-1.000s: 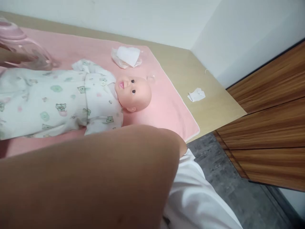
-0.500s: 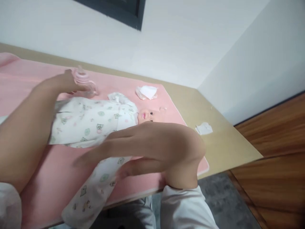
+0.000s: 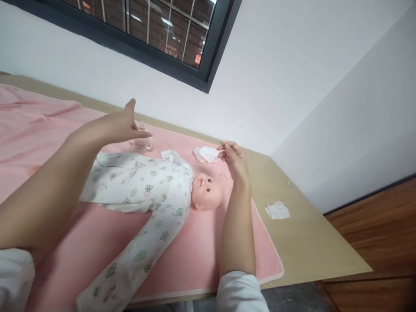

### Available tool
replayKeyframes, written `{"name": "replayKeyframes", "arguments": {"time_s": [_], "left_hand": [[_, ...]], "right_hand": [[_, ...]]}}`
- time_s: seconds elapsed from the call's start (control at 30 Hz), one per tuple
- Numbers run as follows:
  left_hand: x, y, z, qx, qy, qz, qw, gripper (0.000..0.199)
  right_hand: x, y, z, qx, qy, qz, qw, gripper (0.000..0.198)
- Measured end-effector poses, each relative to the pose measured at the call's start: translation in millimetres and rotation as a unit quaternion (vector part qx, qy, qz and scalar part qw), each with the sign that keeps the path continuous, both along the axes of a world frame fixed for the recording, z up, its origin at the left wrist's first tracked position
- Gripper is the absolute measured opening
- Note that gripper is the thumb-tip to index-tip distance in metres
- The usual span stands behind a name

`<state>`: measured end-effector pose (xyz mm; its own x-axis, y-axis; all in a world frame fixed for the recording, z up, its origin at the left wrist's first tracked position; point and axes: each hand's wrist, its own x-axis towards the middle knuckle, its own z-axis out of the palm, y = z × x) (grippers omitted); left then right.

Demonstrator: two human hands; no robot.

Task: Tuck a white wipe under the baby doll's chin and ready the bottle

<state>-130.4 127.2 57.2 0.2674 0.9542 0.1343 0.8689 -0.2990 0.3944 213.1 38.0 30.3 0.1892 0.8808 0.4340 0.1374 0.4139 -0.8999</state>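
Note:
A baby doll (image 3: 208, 190) in white printed clothes (image 3: 139, 182) lies on its back on a pink blanket (image 3: 191, 255), its head to the right. Beyond the doll, my left hand (image 3: 121, 126) has its thumb raised and a finger stretched out, beside a clear baby bottle (image 3: 145, 144) that stands on the blanket. Part of the bottle is behind that hand. Past the doll's head, my right hand (image 3: 234, 158) pinches the edge of a white tissue (image 3: 208, 153) lying in a small crumpled packet.
A folded white tissue (image 3: 277, 210) lies on the tan tabletop (image 3: 302, 242) at the right. A dark-framed window (image 3: 203, 71) is set in the white wall behind the table. Wooden panelling (image 3: 386, 234) stands beyond the table's right end. A small clear item (image 3: 224, 176) lies by the doll's head.
My right hand has moved from over the doll's sleeve to the tissue and taken its edge. My left hand has loosened from around the bottle. The view has tilted up, showing more window.

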Motion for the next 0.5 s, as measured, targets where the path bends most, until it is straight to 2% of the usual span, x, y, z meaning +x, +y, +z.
{"name": "replayKeyframes", "arguments": {"time_s": [0.1,0.23,0.37,0.43,0.5], "left_hand": [[23,-26,4.8,0.057,-0.088,-0.045,0.993,0.118],[68,-29,-5.7,0.051,-0.101,-0.147,0.983,0.095],[120,-13,-16.2,-0.026,-0.035,-0.264,0.964,0.079],[145,-8,-19.2,-0.085,-0.015,-0.33,0.94,0.073],[166,-7,-22.4,-0.157,-0.01,-0.378,0.912,0.077]], "right_hand": [[19,22,-33,-0.018,0.023,-0.104,0.994,0.039],[27,32,-77,-0.038,0.045,-0.152,0.987,0.056],[17,35,-109,-0.101,0.034,-0.122,0.987,0.054],[11,36,-117,-0.132,0.033,-0.108,0.985,0.051],[5,34,-120,-0.144,0.047,-0.102,0.983,0.047]]}}
